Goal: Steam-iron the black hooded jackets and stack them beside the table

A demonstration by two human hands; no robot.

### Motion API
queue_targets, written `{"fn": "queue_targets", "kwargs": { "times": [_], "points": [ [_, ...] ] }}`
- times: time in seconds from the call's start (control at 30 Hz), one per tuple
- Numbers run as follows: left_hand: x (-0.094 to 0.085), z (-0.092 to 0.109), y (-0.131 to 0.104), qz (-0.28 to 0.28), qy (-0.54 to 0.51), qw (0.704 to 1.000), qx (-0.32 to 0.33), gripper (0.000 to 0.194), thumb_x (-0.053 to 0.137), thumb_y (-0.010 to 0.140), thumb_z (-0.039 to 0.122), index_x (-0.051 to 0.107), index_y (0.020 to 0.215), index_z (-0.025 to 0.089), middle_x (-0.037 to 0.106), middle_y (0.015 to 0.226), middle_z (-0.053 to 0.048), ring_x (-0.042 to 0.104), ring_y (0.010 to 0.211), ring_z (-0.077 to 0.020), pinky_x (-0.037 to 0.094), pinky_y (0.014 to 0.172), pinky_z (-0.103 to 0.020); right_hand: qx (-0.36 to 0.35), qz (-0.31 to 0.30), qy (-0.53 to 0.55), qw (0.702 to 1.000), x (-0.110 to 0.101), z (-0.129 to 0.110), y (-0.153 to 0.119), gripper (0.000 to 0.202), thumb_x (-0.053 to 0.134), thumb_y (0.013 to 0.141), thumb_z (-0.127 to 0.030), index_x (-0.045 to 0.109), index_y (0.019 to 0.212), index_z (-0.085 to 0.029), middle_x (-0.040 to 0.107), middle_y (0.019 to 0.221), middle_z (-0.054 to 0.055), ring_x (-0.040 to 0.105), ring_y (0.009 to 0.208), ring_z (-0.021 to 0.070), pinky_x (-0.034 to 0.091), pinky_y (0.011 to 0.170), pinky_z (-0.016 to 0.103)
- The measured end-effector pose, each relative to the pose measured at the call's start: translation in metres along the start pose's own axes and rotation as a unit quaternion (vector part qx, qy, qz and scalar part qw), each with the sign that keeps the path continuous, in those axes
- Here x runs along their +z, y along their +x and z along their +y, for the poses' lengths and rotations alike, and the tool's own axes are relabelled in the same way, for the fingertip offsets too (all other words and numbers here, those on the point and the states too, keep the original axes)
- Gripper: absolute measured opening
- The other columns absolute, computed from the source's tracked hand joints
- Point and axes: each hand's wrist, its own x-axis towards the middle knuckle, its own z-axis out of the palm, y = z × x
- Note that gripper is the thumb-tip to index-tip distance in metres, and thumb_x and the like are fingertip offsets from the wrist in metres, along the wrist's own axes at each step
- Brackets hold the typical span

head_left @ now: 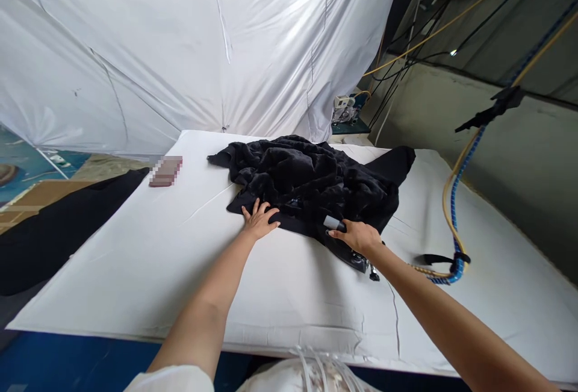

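A black garment lies bunched on the white padded table, with a flatter strip along its near edge. My left hand rests on that near edge at the left, fingers spread, holding nothing. Toward the right end of the strip, my right hand is wrapped around the handle of what looks like a steam iron. Its grey handle end sticks out past my fingers. The iron's dark body blends into the black cloth, and my hand covers part of it. Metal fittings show beneath my wrist.
A blue and yellow hose-and-cable bundle hangs at the right and runs behind my right forearm. A pixelated reddish object lies near the table's left edge. Black cloth sits beyond that edge. White sheeting hangs behind the table.
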Motion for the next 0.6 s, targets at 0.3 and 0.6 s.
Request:
{"fn": "queue_targets", "kwargs": {
  "times": [0.3, 0.6],
  "points": [
    [-0.009, -0.037, 0.014, -0.029, 0.017, 0.999, 0.012, 0.041, 0.044, 0.082, 0.041, 0.044, 0.124, 0.041, 0.020, 0.147, -0.003, 0.010, 0.135, -0.0305, -0.002, 0.093, -0.072, -0.033, -0.009, 0.001, 0.999, 0.002, -0.016, -0.001, 0.057, 0.041, 0.069, -0.073, 0.061, 0.098, -0.027, 0.066, 0.085, 0.007, 0.061, 0.083, 0.0279, 0.042, 0.064, 0.033],
    [-0.011, -0.047, 0.025, -0.022, 0.007, 0.999, 0.045, 0.039, 0.046, 0.081, 0.038, 0.048, 0.120, 0.040, 0.022, 0.146, -0.003, 0.015, 0.134, -0.0286, -0.006, 0.092, -0.072, 0.033, 0.004, 0.040, 0.999, -0.002, -0.049, 0.002, 0.056, 0.040, 0.070, -0.072, 0.062, 0.095, -0.027, 0.066, 0.083, 0.006, 0.061, 0.082, 0.0265, 0.042, 0.064, 0.032]
  ]
}}
